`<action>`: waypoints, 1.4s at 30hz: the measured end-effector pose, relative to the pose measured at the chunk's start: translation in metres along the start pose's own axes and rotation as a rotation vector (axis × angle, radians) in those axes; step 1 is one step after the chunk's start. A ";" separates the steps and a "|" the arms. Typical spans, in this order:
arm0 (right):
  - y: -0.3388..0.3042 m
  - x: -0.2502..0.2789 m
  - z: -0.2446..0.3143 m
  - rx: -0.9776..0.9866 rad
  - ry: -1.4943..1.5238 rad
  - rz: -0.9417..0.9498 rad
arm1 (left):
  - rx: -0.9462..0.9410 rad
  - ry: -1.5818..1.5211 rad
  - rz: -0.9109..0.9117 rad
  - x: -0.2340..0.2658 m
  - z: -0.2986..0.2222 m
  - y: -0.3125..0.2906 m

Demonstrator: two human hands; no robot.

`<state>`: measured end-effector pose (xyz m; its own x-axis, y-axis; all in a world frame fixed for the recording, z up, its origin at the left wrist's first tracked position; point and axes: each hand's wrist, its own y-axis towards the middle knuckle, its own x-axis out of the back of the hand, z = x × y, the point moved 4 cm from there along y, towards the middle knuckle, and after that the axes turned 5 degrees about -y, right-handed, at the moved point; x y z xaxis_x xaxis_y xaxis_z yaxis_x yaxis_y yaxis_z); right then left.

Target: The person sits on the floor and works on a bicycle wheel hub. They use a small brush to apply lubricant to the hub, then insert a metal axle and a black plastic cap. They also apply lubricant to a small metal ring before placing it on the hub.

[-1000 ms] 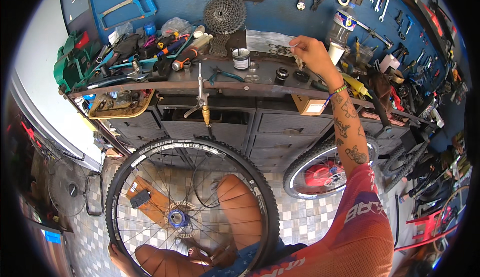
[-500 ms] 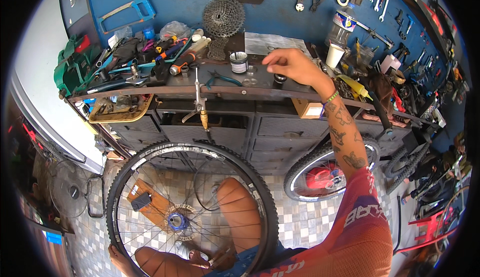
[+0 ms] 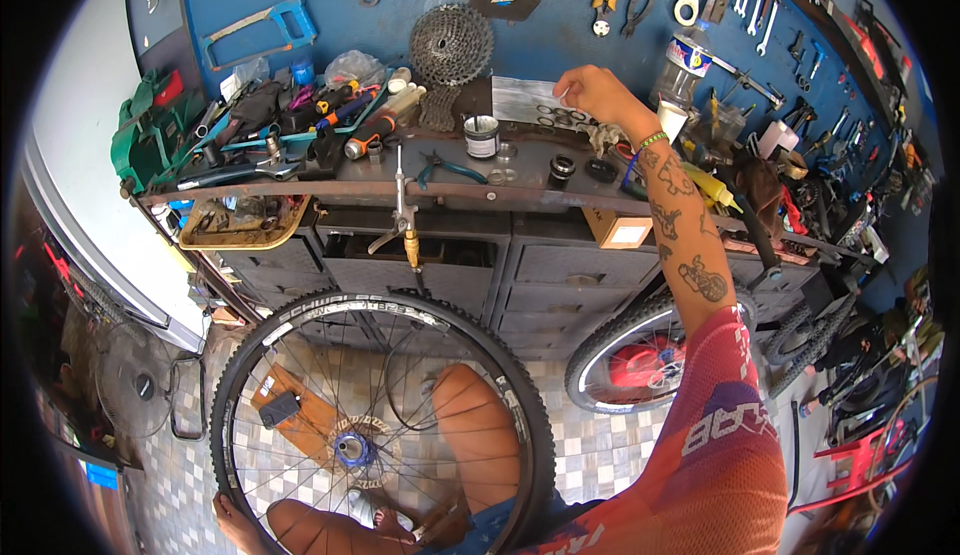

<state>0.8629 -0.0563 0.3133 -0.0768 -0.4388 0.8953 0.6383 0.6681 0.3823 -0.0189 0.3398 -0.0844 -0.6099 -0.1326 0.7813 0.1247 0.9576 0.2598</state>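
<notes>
A bicycle wheel (image 3: 541, 425) with a black knobby tyre stands before me, its blue hub (image 3: 352, 449) toward the lower middle. My left hand (image 3: 236, 525) grips the tyre at its lower left. My right hand (image 3: 603, 97) is raised over the back of the workbench, fingers bent together; whatever they may hold is hidden. Beneath it, several dark rings (image 3: 562, 116) lie by a grey-white sheet (image 3: 520, 98). Closer to the bench's front edge are a round black part (image 3: 561, 168), an open grease jar (image 3: 481, 137) and teal-handled pliers (image 3: 448, 167).
A brake lever with a hose (image 3: 404, 217) hangs at the bench edge (image 3: 580, 198). Piled tools (image 3: 300, 115) cover the bench's left; a clear bottle (image 3: 684, 67) stands right. A cassette (image 3: 452, 45) leans at the back. Another wheel (image 3: 590, 375) rests against the drawers (image 3: 560, 295).
My right hand has moved farther back and to the right, away from the small bench parts, uncovering the round black part and the rings. My left hand keeps its grip on the tyre.
</notes>
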 end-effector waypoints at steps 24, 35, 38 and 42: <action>-0.024 -0.065 0.074 0.178 0.077 0.566 | 0.021 0.012 -0.016 -0.002 -0.006 -0.001; -0.018 -0.081 0.068 0.097 -0.045 0.641 | 0.013 0.015 -0.011 0.001 -0.009 -0.003; -0.018 -0.077 0.062 0.157 -0.008 0.611 | 0.002 -0.004 -0.016 -0.002 -0.016 -0.004; -0.035 -0.038 0.071 0.246 0.225 0.310 | -0.134 0.051 -0.189 0.005 -0.044 -0.006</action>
<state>0.7893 -0.0202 0.2818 0.2754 -0.2968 0.9144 0.4017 0.8997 0.1710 0.0114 0.3218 -0.0570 -0.5921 -0.3221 0.7387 0.1168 0.8727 0.4741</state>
